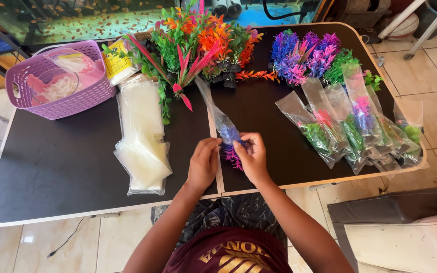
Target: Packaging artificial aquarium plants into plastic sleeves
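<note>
Head view, looking down on a black folding table (pixel 67 162) with a white rim. Both hands are at the near edge, close to the centre seam. The left hand (pixel 203 164) and right hand (pixel 251 157) sit side by side, almost touching, and together hold a narrow clear plastic bag (pixel 217 114) with a blue-purple artificial plant (pixel 230 141) inside. The plant's lower end sits between the two hands, with pink-purple fronds showing just below the fingertips. The bag's long empty end runs up and away from the hands, toward the loose plants. Left fingers are curled together and pinched on the bag's left edge. Right fingers are bent, thumb against forefinger, clamped on the bag's right edge and the plant. Left of the hands, well apart, lies a stack of empty clear bags (pixel 141 136). Far left is a lilac plastic basket (pixel 59 81) holding clear bags and white bits, with a yellow packet (pixel 119 63) just beside it. Along the far edge are a cluster of red, orange and green artificial plants (pixel 198 43) and a cluster of purple and blue plants (pixel 304 55), with green ones beside that. On the right side of the table is a fanned row of bagged plants (pixel 352 129), overlapping each other. An aquarium (pixel 77 17) stands beyond the table. The floor (pixel 431 65) is tiled.
</note>
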